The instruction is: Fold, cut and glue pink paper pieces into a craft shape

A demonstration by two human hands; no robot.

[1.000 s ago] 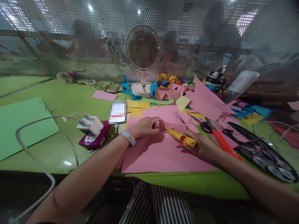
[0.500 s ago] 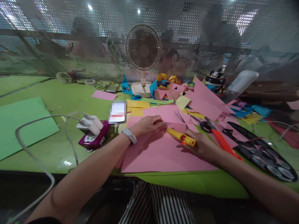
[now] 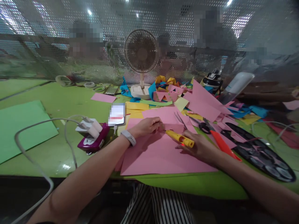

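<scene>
My right hand (image 3: 195, 144) is wrapped round a yellow hot glue gun (image 3: 179, 138) with a small red light glowing on it. Its nozzle points left, toward the fingertips of my left hand (image 3: 149, 126). Those fingers are pinched at the left end of a folded piece of pink paper (image 3: 174, 127); the exact grip is partly hidden. Under both hands lies a large pink sheet (image 3: 149, 161). Just beyond the folded piece, the metal blades of a tool (image 3: 179, 119) rest on pink paper.
Right of my hand lie a red-handled cutter (image 3: 223, 146), black-handled scissors (image 3: 203, 127) and a black palette (image 3: 266, 155). A phone (image 3: 116, 114), a purple power unit (image 3: 93, 141) and a cable are on the left. Behind stand a fan (image 3: 141, 51) and paper scraps.
My left fingers have curled and shifted slightly at the paper's end. The glue gun stays almost in place in my right hand. The camera view has tilted a little.
</scene>
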